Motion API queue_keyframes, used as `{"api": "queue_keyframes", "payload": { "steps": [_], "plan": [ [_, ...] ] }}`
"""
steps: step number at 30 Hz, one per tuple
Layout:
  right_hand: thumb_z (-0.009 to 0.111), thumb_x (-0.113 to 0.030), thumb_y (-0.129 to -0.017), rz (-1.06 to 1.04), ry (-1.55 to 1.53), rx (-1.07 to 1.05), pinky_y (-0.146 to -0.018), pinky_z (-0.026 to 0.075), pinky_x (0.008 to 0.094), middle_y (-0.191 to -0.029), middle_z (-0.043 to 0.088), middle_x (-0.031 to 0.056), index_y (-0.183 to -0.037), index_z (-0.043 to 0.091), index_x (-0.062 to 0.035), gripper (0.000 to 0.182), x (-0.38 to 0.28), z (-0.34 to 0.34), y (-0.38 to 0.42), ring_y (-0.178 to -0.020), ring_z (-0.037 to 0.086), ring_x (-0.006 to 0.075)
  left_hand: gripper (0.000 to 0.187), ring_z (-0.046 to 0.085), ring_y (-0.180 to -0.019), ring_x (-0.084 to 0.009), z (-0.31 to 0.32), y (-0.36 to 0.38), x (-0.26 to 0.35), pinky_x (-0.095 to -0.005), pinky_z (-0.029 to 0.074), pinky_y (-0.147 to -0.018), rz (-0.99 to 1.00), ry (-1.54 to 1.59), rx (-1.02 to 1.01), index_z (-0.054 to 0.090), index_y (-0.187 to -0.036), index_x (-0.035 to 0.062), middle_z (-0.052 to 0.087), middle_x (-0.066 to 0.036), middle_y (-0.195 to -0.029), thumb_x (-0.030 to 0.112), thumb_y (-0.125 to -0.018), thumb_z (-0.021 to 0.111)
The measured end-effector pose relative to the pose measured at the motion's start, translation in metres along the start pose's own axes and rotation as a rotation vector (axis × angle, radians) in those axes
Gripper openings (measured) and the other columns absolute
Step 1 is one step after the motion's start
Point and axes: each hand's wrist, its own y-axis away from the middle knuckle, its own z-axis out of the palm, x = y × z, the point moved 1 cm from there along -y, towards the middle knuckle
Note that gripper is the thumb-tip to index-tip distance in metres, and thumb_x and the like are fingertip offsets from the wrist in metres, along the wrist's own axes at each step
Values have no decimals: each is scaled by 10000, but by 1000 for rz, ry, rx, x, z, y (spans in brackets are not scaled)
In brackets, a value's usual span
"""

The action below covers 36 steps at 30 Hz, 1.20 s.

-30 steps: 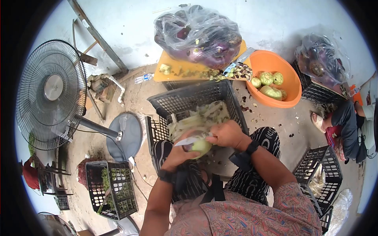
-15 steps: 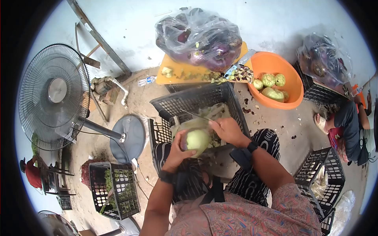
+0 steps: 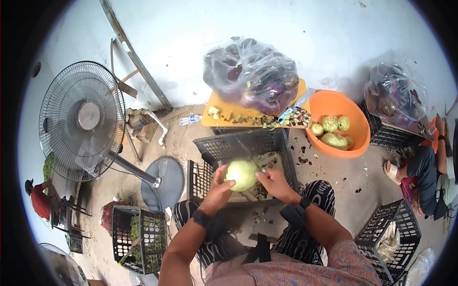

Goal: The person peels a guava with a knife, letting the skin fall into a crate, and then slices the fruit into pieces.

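My left hand [image 3: 220, 189] is closed round the side of a peeled pale-green round vegetable [image 3: 241, 175], which looks like an eggplant. It is held above a black plastic crate [image 3: 238, 143] between my knees. My right hand [image 3: 275, 183] is closed at the vegetable's right side, its thumb close to the surface. It grips a thin knife [image 3: 249, 151], whose blade is blurred by motion and points up and away. Pale peelings [image 3: 269, 164] lie inside the crate below.
Beyond the crate, a bag of purple vegetables [image 3: 253, 76] rests on a yellow board [image 3: 224, 107] with scraps. An orange basin [image 3: 341, 148] holds several peeled ones. A standing fan [image 3: 89, 116] is at left, a crate of greens [image 3: 140, 238] below it. A person [image 3: 422, 171] sits at right.
The view has tilted so the scene sits lower. The vegetable has turned and shows more pale surface. My right hand has come down beside it with the knife.
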Motion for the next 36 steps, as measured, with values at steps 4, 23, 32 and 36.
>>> {"api": "queue_keyframes", "payload": {
  "steps": [4, 23, 32, 36],
  "plan": [
    [616, -252, -916, -13, -55, 30, -460, 301, 281, -543, 401, -18, -691, 537, 0, 347, -7, 4, -4, -528, 344, 57, 651, 450, -1244, -253, -4, -17, 9, -412, 374, -1044, -12, 70, -85, 347, -1379, 75, 461, -100, -1337, 106, -814, 668],
    [522, -230, -917, -280, 336, 30, -553, 450, 396, -687, 587, 193, -1303, 515, -55, 423, -29, 43, -15, -604, 594, 360, 617, 584, -1074, -274, -31, -23, 2, -432, 490, -840, -29, 330, 75, 491, -1290, 124, 575, -94, -1251, 599, -948, 297],
    [618, -280, -858, -476, 633, -69, -516, 467, 394, -629, 598, 103, -1224, 564, -28, 447, -49, 40, -19, -541, 591, 308, 700, 508, -1183, -317, -30, -18, 14, -518, 417, -947, -72, 532, 54, 489, -1309, 150, 525, -113, -1313, 678, -913, 253],
    [657, -300, -821, -518, 591, -55, -560, 482, 393, -714, 642, 92, -1122, 609, -71, 382, -40, 27, -32, -629, 622, 306, 706, 503, -1192, -329, -35, -28, 11, -524, 412, -959, -106, 429, 115, 495, -1304, 141, 521, -129, -1313, 670, -919, 232]
  ]
}}
